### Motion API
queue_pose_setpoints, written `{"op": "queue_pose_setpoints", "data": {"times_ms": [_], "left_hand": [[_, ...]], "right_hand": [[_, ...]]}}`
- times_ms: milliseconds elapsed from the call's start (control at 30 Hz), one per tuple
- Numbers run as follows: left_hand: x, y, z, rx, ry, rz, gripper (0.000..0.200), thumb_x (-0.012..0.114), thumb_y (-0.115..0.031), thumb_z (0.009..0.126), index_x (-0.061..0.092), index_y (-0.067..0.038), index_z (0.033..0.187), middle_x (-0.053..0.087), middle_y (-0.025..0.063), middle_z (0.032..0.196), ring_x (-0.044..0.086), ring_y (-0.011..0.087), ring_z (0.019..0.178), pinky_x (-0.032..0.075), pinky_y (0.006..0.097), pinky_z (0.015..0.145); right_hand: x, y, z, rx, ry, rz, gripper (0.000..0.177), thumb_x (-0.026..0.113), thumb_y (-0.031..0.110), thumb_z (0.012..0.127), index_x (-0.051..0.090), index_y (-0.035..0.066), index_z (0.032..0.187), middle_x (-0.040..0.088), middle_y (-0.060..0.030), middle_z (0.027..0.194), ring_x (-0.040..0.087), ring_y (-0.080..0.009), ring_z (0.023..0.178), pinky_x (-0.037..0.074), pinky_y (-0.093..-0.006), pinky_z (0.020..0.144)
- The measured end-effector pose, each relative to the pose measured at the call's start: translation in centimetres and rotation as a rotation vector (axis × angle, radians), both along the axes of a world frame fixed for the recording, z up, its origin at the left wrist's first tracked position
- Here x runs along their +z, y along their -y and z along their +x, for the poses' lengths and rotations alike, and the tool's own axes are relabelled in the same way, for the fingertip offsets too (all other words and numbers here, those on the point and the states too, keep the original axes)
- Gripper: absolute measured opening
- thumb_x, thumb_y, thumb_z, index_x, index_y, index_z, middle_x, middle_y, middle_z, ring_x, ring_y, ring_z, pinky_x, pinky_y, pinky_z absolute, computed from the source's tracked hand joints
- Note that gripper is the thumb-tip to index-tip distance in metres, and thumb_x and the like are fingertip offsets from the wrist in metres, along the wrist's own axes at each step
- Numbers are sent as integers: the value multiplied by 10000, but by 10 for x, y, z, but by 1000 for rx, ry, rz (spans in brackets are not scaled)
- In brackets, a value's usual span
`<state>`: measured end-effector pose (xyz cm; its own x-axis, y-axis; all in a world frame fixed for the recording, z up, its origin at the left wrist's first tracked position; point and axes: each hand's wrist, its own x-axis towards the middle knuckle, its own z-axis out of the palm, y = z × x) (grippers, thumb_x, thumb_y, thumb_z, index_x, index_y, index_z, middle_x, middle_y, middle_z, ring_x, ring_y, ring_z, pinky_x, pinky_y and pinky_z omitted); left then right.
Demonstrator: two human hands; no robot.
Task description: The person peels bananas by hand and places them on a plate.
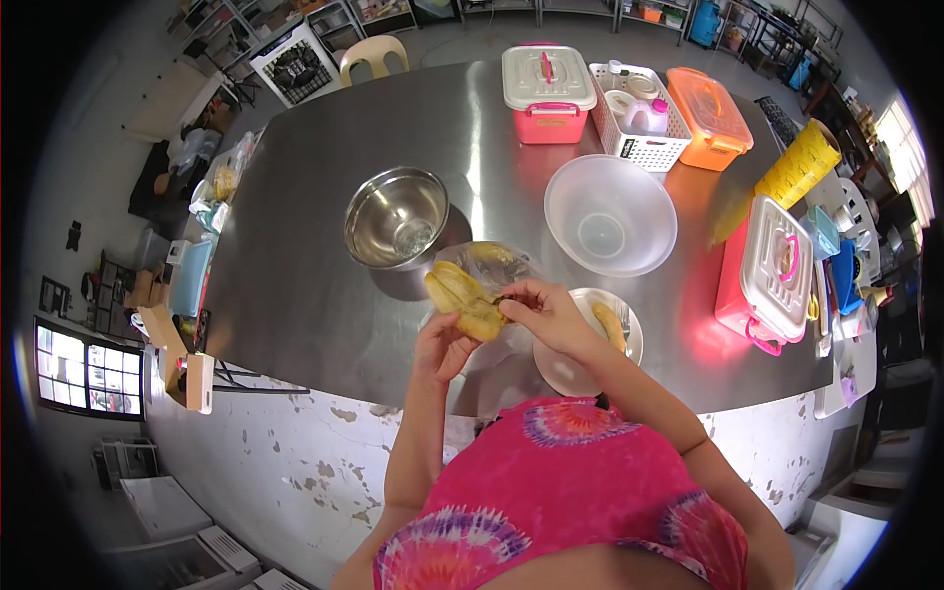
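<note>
In front of me, both hands hold a yellow banana with brownish marks on its skin. My left hand (445, 344) grips the banana (454, 292) from below and to the left, fingers bent against its lower side. On its right, my right hand (541, 313) pinches the dark end between thumb and fingers. A clear plastic bag (513, 262) with more yellow fruit in it lies just behind. Beneath my right forearm is a pale plate (557, 366), partly hidden, carrying a peeled banana (608, 323) and a fork (623, 317).
A steel bowl (366, 221) and a translucent plastic bowl (639, 251) stand on the metal table (295, 206). At the back are a pink box (547, 126), a white basket (657, 153) and an orange box (710, 118). Another pink box (736, 267) and a yellow roll (798, 162) are right.
</note>
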<state>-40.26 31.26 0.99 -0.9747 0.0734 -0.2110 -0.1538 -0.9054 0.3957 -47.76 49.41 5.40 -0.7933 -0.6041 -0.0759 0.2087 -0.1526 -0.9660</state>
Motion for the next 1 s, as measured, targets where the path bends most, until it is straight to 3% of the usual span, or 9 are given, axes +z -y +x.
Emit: {"op": "queue_pose_setpoints", "data": {"times_ms": [67, 167, 400, 467, 500, 567, 667, 767, 1000], "left_hand": [[-3, -1, -1, -1, -15, -5, 472, 486, -97, 819, 342, 25, 1252, 427, 194, 1248, 468, 324, 1124, 391, 444, 968], [0, -6, -2, 0, -37, -28, 465, 497, -109, 826, 352, 16, 1250, 432, 184, 1244, 462, 309, 1132, 397, 429, 964], [-8, -9, -4, 36, 48, -40, 457, 521, -166, 839, 373, -13, 1244, 468, 147, 1218, 471, 282, 1124, 432, 393, 917], [-12, -8, -4, 33, 44, -36, 475, 534, -178, 830, 372, -18, 1246, 500, 130, 1171, 496, 274, 1088, 506, 373, 790], [-12, -9, -3, 32, 44, -34, 475, 534, -178, 830, 372, -18, 1246, 500, 130, 1171, 496, 274, 1088, 506, 373, 790], [-12, -8, -1, -9, -46, 40, 496, 559, -171, 809, 373, -21, 1244, 518, 129, 1117, 544, 253, 999, 557, 335, 625], [-8, -4, -1, -51, -64, -52, 508, 580, -136, 782, 378, -27, 1235, 526, 129, 1064, 573, 240, 914, 569, 316, 539], [0, 4, 5, -132, 64, -249, 507, 567, -73, 777, 360, -48, 1239, 521, 115, 1045, 581, 225, 867, 558, 377, 617], [15, 11, 22, -252, 280, -530, 459, 526, -3, 766, 372, -42, 1197, 521, 132, 1036, 578, 263, 906, 563, 355, 622]], "right_hand": [[16, -5, -2, 21, -139, 199, 275, 610, 176, 816, 582, -27, 998, 613, -53, 787, 575, -96, 722, 468, -234, 672], [31, -6, -6, 46, -194, 251, 208, 621, 114, 810, 596, -23, 966, 616, -41, 817, 569, -77, 720, 465, -215, 654], [35, -5, -10, 140, -291, 147, 211, 628, 109, 799, 603, -25, 960, 613, -39, 789, 564, -72, 708, 453, -207, 631], [40, -6, -13, 156, -234, 220, 202, 620, 108, 802, 607, -23, 955, 612, -33, 785, 562, -68, 708, 453, -204, 639], [39, -6, -14, 154, -234, 222, 202, 620, 108, 802, 607, -23, 955, 612, -33, 785, 562, -68, 708, 453, -204, 639], [37, -6, -18, 128, -211, 196, 191, 613, 106, 804, 612, -18, 949, 611, -24, 789, 558, -67, 702, 453, -206, 636], [40, -8, -25, 65, -139, 196, 183, 603, 103, 804, 616, -18, 941, 609, -17, 791, 554, -67, 717, 448, -210, 646], [41, -11, -34, 2, -127, 143, 197, 606, 137, 802, 619, -17, 923, 609, -26, 751, 547, -64, 665, 445, -210, 609], [48, -30, -44, 74, -209, 261, 205, 602, 124, 786, 615, -40, 907, 610, -38, 743, 547, -70, 652, 436, -214, 585]]}}
